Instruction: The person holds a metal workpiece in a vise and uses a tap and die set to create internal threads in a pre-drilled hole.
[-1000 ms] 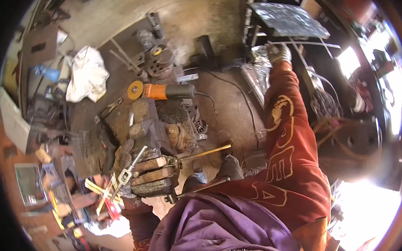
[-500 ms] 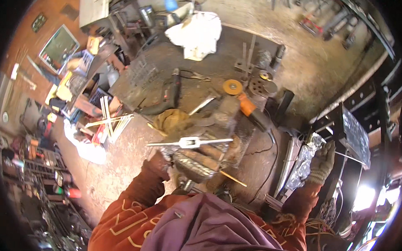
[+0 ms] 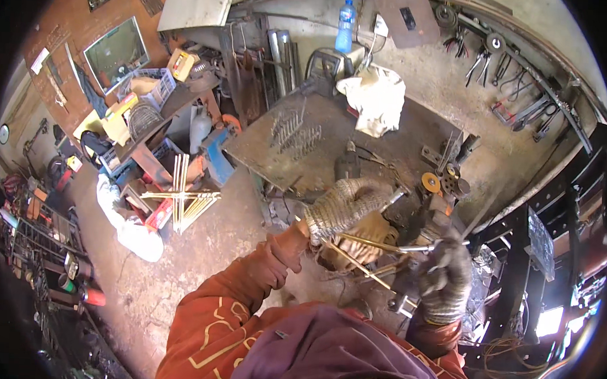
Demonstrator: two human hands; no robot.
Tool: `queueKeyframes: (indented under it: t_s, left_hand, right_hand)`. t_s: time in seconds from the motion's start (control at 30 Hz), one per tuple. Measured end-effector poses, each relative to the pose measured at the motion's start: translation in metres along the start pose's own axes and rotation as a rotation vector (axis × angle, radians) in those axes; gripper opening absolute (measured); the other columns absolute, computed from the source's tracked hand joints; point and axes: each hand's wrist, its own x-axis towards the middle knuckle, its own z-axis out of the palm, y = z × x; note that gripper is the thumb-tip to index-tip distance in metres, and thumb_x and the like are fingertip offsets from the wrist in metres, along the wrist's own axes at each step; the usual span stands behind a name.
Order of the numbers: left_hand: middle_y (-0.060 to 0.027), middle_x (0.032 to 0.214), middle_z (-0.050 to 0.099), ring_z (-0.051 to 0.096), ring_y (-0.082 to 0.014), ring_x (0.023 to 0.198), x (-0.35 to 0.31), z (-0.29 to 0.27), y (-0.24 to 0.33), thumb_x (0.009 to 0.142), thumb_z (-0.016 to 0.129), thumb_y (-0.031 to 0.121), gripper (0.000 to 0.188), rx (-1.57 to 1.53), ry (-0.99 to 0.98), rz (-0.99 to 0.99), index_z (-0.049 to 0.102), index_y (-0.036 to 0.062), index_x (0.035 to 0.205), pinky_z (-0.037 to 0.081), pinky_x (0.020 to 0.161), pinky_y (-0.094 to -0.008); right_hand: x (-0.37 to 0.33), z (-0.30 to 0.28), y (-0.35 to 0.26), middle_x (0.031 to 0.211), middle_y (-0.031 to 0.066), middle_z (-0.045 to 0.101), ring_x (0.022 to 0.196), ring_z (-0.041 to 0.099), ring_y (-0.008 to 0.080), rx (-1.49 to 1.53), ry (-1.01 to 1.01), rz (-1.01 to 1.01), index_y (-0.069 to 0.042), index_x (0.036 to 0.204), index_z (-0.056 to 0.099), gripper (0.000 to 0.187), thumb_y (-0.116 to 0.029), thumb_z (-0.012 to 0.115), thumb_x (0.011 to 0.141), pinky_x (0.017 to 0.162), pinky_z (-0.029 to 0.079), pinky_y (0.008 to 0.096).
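My left hand (image 3: pixel 346 208), in a knitted work glove, is over the near edge of the workbench (image 3: pixel 258 148), its fingers curled. What they hold, if anything, is hidden. A power drill (image 3: pixel 347 165) lies just beyond it, and a bright metal bar (image 3: pixel 393 200) shows past its fingertips. My gloved right hand (image 3: pixel 444 278) is smeared by motion at the bench's right. A brass-and-silver-looking rod (image 3: pixel 368 242) runs up to it and a tip shows past it; a grip cannot be made out. Tan cloth (image 3: pixel 376 227) lies between the hands, with a thin yellowish rod (image 3: pixel 362 268) slanting below.
An angle grinder with an orange disc (image 3: pixel 431 183) lies right of the drill. Pliers (image 3: pixel 378 159) and a white cloth (image 3: pixel 379 102) are farther back. Crossed pale sticks (image 3: pixel 181 195) stand on the left. Dark metal framing (image 3: pixel 508 263) rises close on the right; hand tools (image 3: pixel 481 69) hang beyond.
My left hand has moved up and right, onto the bench edge. My right hand has left the foil-like bundle at the right and come inward. The whole view has shifted.
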Motion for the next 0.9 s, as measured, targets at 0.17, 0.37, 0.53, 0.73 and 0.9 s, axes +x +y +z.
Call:
queueKeyframes:
  t_s: [0.17, 0.37, 0.53, 0.73, 0.9]
  left_hand:
    - [-0.0067, 0.112, 0.078, 0.07, -0.0088, 0.086, -0.004, -0.04, 0.052, 0.104, 0.072, 0.033, 0.048, -0.121, -0.028, -0.232, 0.066, 0.0006, 0.139, 0.057, 0.073, -0.0276]
    - [-0.0096, 0.1, 0.079, 0.067, -0.0095, 0.068, 0.002, -0.093, 0.047, 0.101, 0.075, 0.032, 0.036, -0.278, 0.191, -0.42, 0.074, 0.0019, 0.12, 0.052, 0.055, -0.0252]
    - [-0.0051, 0.081, 0.077, 0.066, -0.0106, 0.059, 0.037, -0.137, 0.027, 0.1, 0.077, 0.03, 0.023, -0.354, 0.244, -0.471, 0.076, 0.0069, 0.098, 0.048, 0.045, -0.0267]
    - [-0.0038, 0.073, 0.071, 0.062, -0.0105, 0.051, 0.118, -0.215, 0.032, 0.101, 0.075, 0.028, 0.024, -0.325, 0.426, -0.346, 0.073, 0.0055, 0.092, 0.047, 0.041, -0.0257]
    - [-0.0043, 0.073, 0.071, 0.062, -0.0116, 0.048, 0.151, -0.2, 0.038, 0.102, 0.074, 0.031, 0.028, -0.209, 0.162, -0.383, 0.073, 0.0043, 0.095, 0.044, 0.039, -0.0274]
  right_hand:
    - [0.015, 0.064, 0.068, 0.067, 0.0058, 0.065, 0.044, 0.051, 0.01, -0.39, 0.031, 0.337, 0.005, 0.119, 0.066, 0.027, -0.019, 0.062, 0.107, 0.042, 0.04, 0.0237]
    - [0.058, 0.071, 0.122, 0.067, 0.0008, 0.062, 0.048, 0.049, 0.0089, -0.622, -0.111, 0.364, 0.002, 0.108, 0.072, 0.027, -0.023, 0.062, 0.108, 0.046, 0.035, 0.0268]
    - [0.104, 0.058, 0.151, 0.067, -0.0005, 0.061, 0.052, 0.052, 0.0063, -0.638, -0.161, 0.445, -0.001, 0.104, 0.072, 0.024, -0.023, 0.063, 0.108, 0.045, 0.037, 0.026]
    - [0.137, 0.053, 0.163, 0.076, -0.0019, 0.067, 0.056, 0.052, 0.0046, -0.679, -0.05, 0.282, 0.0, 0.117, 0.075, 0.031, -0.027, 0.064, 0.109, 0.052, 0.041, 0.0244]
    - [0.154, 0.047, 0.178, 0.113, 0.0082, 0.074, 0.092, 0.067, 0.013, -0.553, 0.053, 0.071, 0.003, 0.14, 0.061, 0.045, -0.028, 0.068, 0.107, 0.084, 0.057, 0.0287]
